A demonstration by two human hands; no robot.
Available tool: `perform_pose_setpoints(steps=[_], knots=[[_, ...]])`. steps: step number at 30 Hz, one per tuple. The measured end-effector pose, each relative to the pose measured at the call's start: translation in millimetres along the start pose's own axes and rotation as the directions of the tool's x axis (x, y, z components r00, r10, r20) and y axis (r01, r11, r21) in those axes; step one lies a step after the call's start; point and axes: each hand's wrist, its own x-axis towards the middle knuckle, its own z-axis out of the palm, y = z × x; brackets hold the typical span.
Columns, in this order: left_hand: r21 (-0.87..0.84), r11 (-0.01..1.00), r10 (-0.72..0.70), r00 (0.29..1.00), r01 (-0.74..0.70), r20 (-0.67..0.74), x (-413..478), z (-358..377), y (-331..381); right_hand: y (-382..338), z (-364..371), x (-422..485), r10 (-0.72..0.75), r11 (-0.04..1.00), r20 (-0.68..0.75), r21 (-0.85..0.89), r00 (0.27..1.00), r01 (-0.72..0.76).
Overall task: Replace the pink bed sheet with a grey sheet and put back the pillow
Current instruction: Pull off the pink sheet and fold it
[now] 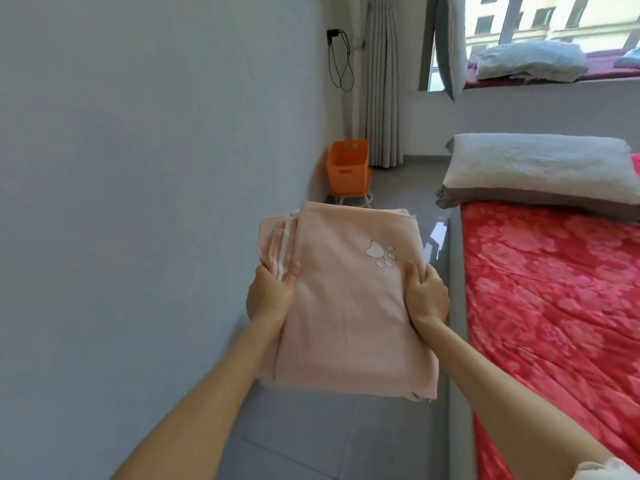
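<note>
Pink sheet: folded into a flat, thick rectangle, held in the air at the centre of the frame, over the floor and to the left of the bed. A white paw print sits on its top face, toward the upper right. The stacked layers show along its left edge, and the near edge hangs a little toward the lower centre.

Left hand: grips the sheet's left edge at about mid-length, thumb on top, fingers tucked under the layers.

Right hand: grips the right edge just below the paw print, thumb on top, fingers curled round the fold.

Floor: grey tile, a narrow aisle running from lower centre to upper centre, bounded by the wall on the left and the bed's side on the right.

Bed: right of frame, covered in red floral cloth. Its long edge lies just beside the sheet.

Pillow: white over grey, flat across the far end of the bed, upper right.

Orange basket: at the far end of the aisle against the wall, resting on a white stool.

Curtain: grey, hanging in the corner behind the basket.

Folded grey-blue bedding: on the window ledge, top right.

Black cable: looped on the wall, top centre.
</note>
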Motion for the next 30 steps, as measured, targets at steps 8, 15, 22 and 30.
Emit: perform_pose_setpoints(steps=[8, 15, 22, 30], knots=[[-0.023, 0.997, 0.072, 0.99, -0.07, 0.118, 219.4, 40.0, 8.9, -49.9, 129.9, 129.4, 0.043, 0.998, -0.108, -0.037, 0.993, -0.047], [-0.082, 0.982, 0.187, 0.919, -0.168, 0.347, 383.1, 126.8, 73.2, -71.2, 174.2, 262.5, 0.139, 0.986, -0.301, -0.05, 0.943, -0.161], [-0.14, 0.978, 0.204, 0.848, -0.154, 0.489, 504.4, 271.0, 162.1, -62.7, 175.3, 437.8, 0.136, 0.966, -0.421, -0.145, 0.897, -0.214], [-0.127, 0.992, 0.083, 0.869, -0.024, 0.489, 643.5, 403.5, 255.5, -74.9, 196.2, 676.7, 0.094, 0.939, -0.309, -0.289, 0.946, -0.188]])
